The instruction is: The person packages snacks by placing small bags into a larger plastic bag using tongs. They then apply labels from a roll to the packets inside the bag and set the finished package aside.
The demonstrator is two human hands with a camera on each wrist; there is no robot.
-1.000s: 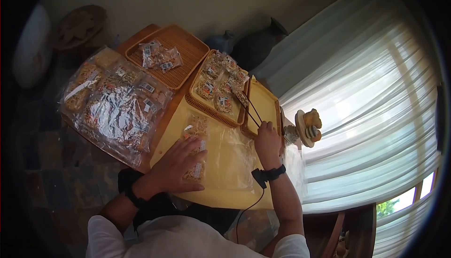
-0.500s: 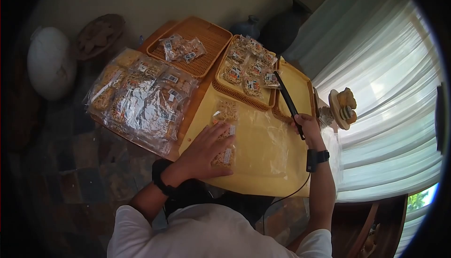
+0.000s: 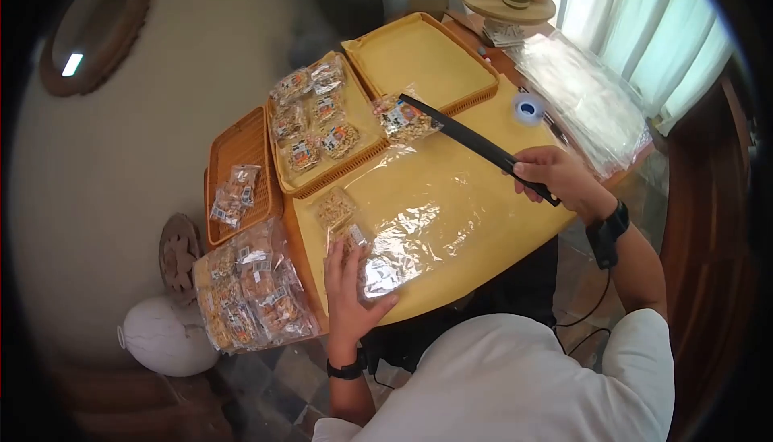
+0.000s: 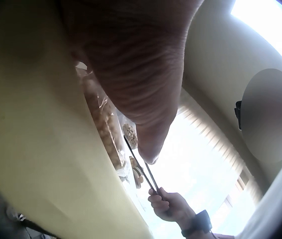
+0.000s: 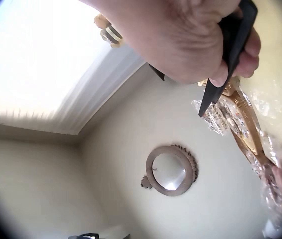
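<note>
My right hand (image 3: 541,173) grips long black tongs (image 3: 475,142) by their near end. The tongs' tip pinches a small snack packet (image 3: 405,120) just above the yellow table (image 3: 475,200), beside the trays. In the right wrist view my fingers (image 5: 215,55) wrap the tongs (image 5: 233,40), and the packet (image 5: 220,112) hangs at their tip. My left hand (image 3: 348,273) lies flat with straight fingers on a clear plastic bag (image 3: 398,253) with packets inside, at the table's near left. The left wrist view shows my left palm (image 4: 131,64) close above the table (image 4: 31,149).
An empty yellow tray (image 3: 419,59) stands at the back. Beside it are a tray of snack packets (image 3: 318,120) and an orange woven tray (image 3: 241,152). A big bag of packets (image 3: 250,297) sits at the left, clear bags (image 3: 580,96) and a tape roll (image 3: 527,109) at the right.
My right hand has drawn the tongs back from the packet tray, with one packet now held at their tip. The head view has swung round. My left hand stays on the bag.
</note>
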